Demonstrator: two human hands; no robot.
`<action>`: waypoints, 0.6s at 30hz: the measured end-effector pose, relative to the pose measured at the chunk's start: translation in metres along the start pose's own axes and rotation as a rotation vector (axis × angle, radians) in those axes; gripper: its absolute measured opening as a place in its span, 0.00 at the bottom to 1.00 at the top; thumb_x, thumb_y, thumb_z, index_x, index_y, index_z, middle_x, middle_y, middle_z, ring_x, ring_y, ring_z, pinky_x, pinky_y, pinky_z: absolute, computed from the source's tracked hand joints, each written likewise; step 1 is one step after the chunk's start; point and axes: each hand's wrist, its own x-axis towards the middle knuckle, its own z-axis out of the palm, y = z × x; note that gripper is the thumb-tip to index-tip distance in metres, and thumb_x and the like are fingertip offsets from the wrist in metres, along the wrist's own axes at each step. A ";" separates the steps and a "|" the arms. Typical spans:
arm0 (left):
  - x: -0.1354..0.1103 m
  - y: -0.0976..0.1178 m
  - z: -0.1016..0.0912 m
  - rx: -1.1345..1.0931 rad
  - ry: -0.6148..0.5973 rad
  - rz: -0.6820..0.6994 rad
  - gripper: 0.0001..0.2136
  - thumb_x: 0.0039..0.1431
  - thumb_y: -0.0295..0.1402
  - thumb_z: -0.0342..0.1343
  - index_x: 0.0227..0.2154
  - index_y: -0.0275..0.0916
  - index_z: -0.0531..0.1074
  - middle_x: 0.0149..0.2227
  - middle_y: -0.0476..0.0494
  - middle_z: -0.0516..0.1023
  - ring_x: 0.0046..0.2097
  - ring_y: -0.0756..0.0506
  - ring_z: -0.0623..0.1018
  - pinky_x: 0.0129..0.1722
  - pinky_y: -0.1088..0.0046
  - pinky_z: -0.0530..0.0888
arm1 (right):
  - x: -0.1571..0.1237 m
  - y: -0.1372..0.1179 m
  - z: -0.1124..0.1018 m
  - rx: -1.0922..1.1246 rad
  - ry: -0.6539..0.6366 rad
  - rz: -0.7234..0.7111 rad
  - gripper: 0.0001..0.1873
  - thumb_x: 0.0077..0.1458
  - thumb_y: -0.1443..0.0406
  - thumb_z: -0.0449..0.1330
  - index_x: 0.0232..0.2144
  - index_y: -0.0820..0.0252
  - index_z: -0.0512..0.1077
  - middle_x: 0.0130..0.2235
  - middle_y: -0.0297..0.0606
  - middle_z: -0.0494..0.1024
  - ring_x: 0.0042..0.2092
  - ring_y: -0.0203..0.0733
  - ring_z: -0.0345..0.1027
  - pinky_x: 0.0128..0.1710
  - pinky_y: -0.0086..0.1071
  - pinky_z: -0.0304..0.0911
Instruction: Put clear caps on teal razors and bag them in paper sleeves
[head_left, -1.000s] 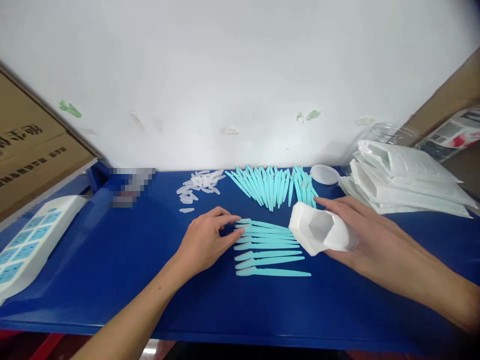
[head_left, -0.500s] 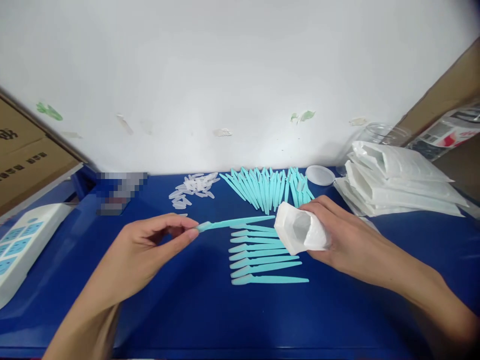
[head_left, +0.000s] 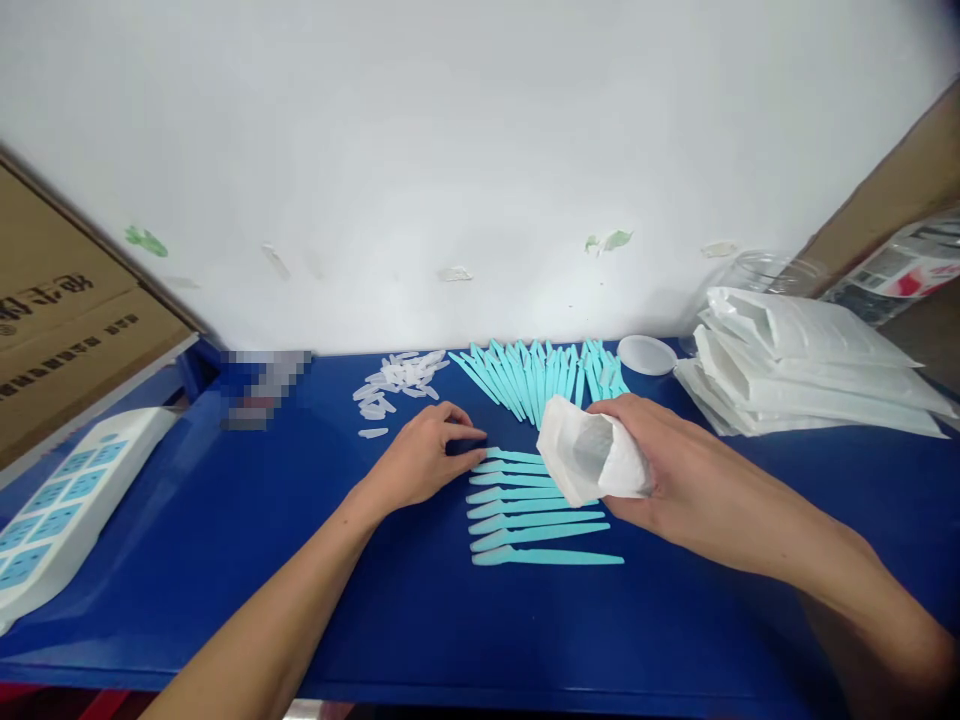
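Observation:
My left hand point(head_left: 433, 452) reaches to the capped end of the farthest eyebrow razor point(head_left: 514, 456) in a row of turquoise razors. Thumb and index finger are a little apart, with the thumb tip at that razor's end. The other razors of the row point(head_left: 551, 556) lie side by side, clear-capped ends to the left. My right hand point(head_left: 660, 450) is closed around a white padded pouch point(head_left: 566, 455), its open mouth turned to the left. The pouch hides the right ends of several razors. Whatever lies deep inside it is hidden.
Loose turquoise razors point(head_left: 536, 378) and small clear caps point(head_left: 405, 372) lie by the wall. A round white lid point(head_left: 646, 354), a clear jar point(head_left: 772, 268) and stacked white pouches point(head_left: 810, 370) stand right. A power strip point(head_left: 97, 510) and a cardboard box point(head_left: 67, 310) are left.
My left hand has moved right to the row; the razor it pinched is no longer visible in its fingers. My right hand has kept the pouch nearly in place. The view has shifted slightly.

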 end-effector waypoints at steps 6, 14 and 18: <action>-0.011 -0.005 -0.005 -0.144 -0.028 -0.081 0.10 0.66 0.42 0.57 0.40 0.44 0.80 0.41 0.47 0.80 0.42 0.44 0.77 0.41 0.68 0.73 | 0.004 0.005 0.010 -0.048 -0.003 -0.001 0.22 0.52 0.68 0.60 0.50 0.51 0.64 0.47 0.39 0.73 0.49 0.51 0.66 0.45 0.41 0.64; -0.064 0.016 -0.060 -0.101 0.261 -0.127 0.07 0.62 0.41 0.63 0.38 0.46 0.79 0.37 0.51 0.81 0.37 0.47 0.77 0.36 0.73 0.72 | 0.013 0.003 0.016 -0.046 -0.049 -0.011 0.21 0.50 0.69 0.61 0.47 0.54 0.64 0.45 0.41 0.72 0.48 0.51 0.65 0.43 0.42 0.63; -0.027 0.061 -0.033 -0.161 0.202 0.226 0.05 0.65 0.33 0.60 0.37 0.44 0.81 0.38 0.48 0.82 0.41 0.46 0.79 0.44 0.69 0.74 | 0.022 -0.010 0.015 0.007 -0.065 -0.093 0.22 0.49 0.69 0.61 0.47 0.54 0.64 0.45 0.40 0.71 0.47 0.49 0.66 0.43 0.40 0.63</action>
